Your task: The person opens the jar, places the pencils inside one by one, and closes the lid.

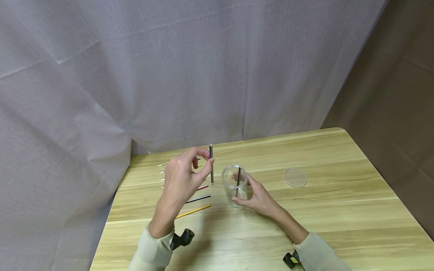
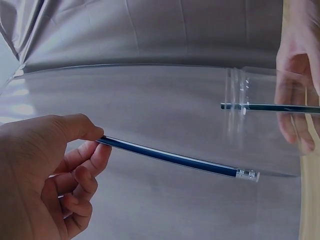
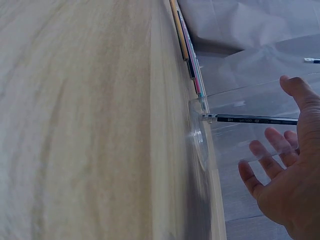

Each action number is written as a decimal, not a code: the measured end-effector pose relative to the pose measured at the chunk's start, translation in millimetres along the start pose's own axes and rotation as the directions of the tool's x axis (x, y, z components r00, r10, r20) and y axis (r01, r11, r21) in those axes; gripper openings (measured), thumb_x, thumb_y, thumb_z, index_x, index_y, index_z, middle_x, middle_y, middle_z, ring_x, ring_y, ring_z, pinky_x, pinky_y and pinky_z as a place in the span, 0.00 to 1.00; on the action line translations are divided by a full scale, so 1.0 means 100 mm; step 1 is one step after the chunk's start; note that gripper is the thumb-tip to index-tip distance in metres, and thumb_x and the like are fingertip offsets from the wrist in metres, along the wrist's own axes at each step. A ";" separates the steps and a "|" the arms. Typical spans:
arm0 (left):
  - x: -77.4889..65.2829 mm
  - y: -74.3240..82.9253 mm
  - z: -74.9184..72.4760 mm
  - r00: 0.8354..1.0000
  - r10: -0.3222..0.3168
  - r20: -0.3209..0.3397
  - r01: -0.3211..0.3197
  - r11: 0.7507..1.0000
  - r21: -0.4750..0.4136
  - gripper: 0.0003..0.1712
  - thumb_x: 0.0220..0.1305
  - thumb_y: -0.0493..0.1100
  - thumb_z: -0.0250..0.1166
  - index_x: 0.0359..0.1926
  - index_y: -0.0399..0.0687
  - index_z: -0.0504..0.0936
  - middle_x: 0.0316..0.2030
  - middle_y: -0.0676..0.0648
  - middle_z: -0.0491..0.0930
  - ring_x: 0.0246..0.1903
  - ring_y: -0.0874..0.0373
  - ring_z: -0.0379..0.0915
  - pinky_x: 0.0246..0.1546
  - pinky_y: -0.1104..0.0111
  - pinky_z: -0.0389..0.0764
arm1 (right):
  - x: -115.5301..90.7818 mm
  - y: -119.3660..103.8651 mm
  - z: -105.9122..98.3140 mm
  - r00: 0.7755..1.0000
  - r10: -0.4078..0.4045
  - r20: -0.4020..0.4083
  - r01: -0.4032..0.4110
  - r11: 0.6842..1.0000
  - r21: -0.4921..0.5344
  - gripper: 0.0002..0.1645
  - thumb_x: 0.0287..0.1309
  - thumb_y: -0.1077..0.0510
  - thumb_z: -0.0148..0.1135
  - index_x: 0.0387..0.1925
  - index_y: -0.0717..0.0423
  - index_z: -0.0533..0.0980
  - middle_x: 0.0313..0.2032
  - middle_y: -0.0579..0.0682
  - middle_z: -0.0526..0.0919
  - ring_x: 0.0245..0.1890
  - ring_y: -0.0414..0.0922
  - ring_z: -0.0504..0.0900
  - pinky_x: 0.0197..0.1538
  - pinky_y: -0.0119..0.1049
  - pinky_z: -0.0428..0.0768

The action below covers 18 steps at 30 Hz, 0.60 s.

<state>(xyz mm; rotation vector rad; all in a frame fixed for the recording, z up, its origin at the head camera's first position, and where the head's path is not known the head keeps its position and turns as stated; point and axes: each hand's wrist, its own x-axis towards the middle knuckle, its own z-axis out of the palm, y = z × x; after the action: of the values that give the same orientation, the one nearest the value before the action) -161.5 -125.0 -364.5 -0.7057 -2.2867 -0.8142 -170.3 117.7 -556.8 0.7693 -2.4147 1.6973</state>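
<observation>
Pencils (image 1: 193, 212) in row on table (image 1: 352, 222), far left, partly behind your left hand (image 1: 181, 173). That hand pinches dark pencil (image 1: 212, 174) by thumb and fingertips, eraser end down, just left of clear jar (image 1: 228, 190), clear of table. Jar upright on table, second dark pencil (image 1: 239, 177) inside. Your right hand (image 1: 259, 199) grips jar's side, fingers curved round. Clear disc (image 1: 295, 178) lies flat, far right.

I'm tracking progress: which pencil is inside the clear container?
The dark pencil standing eraser-down inside the clear container. The left hand pinches another dark pencil outside it, and the remaining pencils lie on the table.
</observation>
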 end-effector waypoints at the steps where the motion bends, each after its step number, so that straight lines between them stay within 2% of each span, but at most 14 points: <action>1: 0.01 0.01 0.00 1.000 0.004 -0.005 -0.004 1.000 -0.005 0.05 0.63 0.43 0.74 0.39 0.54 0.87 0.21 0.58 0.76 0.16 0.65 0.61 0.16 0.68 0.61 | 0.00 0.00 0.00 1.000 0.000 -0.001 0.000 1.000 -0.002 0.49 0.55 0.57 0.83 0.74 0.58 0.68 0.65 0.51 0.81 0.66 0.53 0.78 0.61 0.53 0.77; 10: 0.09 0.08 0.01 0.999 0.013 -0.048 -0.016 0.998 -0.057 0.04 0.62 0.42 0.73 0.38 0.54 0.88 0.23 0.58 0.78 0.19 0.65 0.65 0.18 0.68 0.62 | -0.01 0.00 -0.01 1.000 0.005 -0.004 -0.005 1.000 0.000 0.49 0.54 0.57 0.83 0.73 0.57 0.68 0.65 0.51 0.81 0.66 0.53 0.78 0.62 0.52 0.77; 18: 0.14 0.13 0.01 0.998 0.028 -0.060 -0.033 0.995 -0.090 0.04 0.63 0.41 0.74 0.38 0.52 0.87 0.26 0.58 0.80 0.21 0.63 0.68 0.20 0.69 0.64 | -0.01 -0.01 0.00 1.000 0.011 -0.003 -0.011 1.000 0.003 0.48 0.54 0.57 0.83 0.73 0.57 0.68 0.65 0.51 0.81 0.66 0.53 0.78 0.63 0.54 0.76</action>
<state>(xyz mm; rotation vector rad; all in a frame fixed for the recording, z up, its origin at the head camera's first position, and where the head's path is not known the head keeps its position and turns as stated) -162.6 -111.5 -350.8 -0.7456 -2.1933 -0.9178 -168.9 118.1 -556.5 0.7553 -2.4193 1.7049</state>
